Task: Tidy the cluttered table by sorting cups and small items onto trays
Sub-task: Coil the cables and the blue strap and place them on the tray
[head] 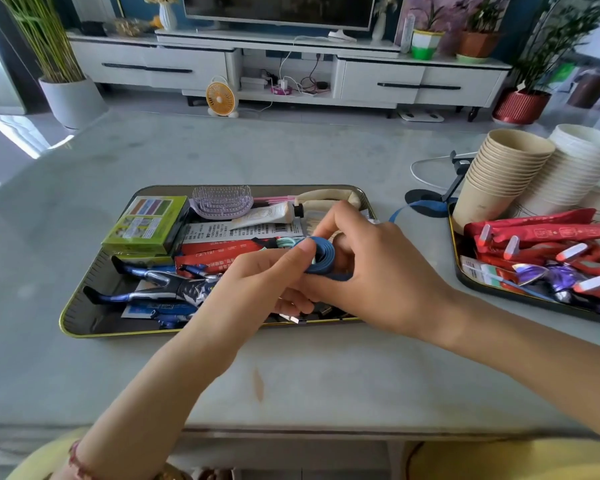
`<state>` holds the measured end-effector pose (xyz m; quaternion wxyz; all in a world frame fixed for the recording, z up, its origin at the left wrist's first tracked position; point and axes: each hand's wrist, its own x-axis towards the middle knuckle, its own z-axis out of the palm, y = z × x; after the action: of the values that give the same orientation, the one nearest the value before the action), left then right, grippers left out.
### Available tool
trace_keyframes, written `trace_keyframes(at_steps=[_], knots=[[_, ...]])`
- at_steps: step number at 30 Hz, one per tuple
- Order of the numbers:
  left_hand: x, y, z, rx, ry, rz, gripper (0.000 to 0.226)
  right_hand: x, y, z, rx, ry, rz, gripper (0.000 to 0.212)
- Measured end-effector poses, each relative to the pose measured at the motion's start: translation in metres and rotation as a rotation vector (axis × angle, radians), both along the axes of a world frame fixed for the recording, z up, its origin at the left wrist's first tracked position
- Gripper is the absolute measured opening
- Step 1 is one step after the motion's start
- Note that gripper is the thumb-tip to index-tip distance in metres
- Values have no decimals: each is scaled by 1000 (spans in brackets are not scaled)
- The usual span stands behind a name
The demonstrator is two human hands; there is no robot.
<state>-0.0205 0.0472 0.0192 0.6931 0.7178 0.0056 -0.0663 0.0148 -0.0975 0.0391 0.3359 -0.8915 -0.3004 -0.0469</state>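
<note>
My left hand [274, 275] pinches and my right hand [371, 271] wraps the coiled blue strap [321, 254] just above the tray's [84, 317] right end, with its loose tail [397, 213] trailing off to the right, so the right hand's closer to it.

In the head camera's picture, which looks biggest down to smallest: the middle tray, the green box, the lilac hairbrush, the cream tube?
1. middle tray
2. green box
3. lilac hairbrush and cream tube: these look about alike, lying side by side, so I would not rank them.
</note>
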Motion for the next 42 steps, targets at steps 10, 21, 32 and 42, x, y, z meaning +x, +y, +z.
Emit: trace_keyframes(at_steps=[10,21,32,42], knots=[[3,17,1,225,38,-142,40,5,-5,8,-108,204,226,35],[3,36,5,47,51,-196,47,1,-9,9,3,143,230,29],[0,6,2,-33,91,-67,46,6,-14,8,-40,203,176,39],[3,19,4,-88,85,-151,50,1,-11,13,58,297,259,32]])
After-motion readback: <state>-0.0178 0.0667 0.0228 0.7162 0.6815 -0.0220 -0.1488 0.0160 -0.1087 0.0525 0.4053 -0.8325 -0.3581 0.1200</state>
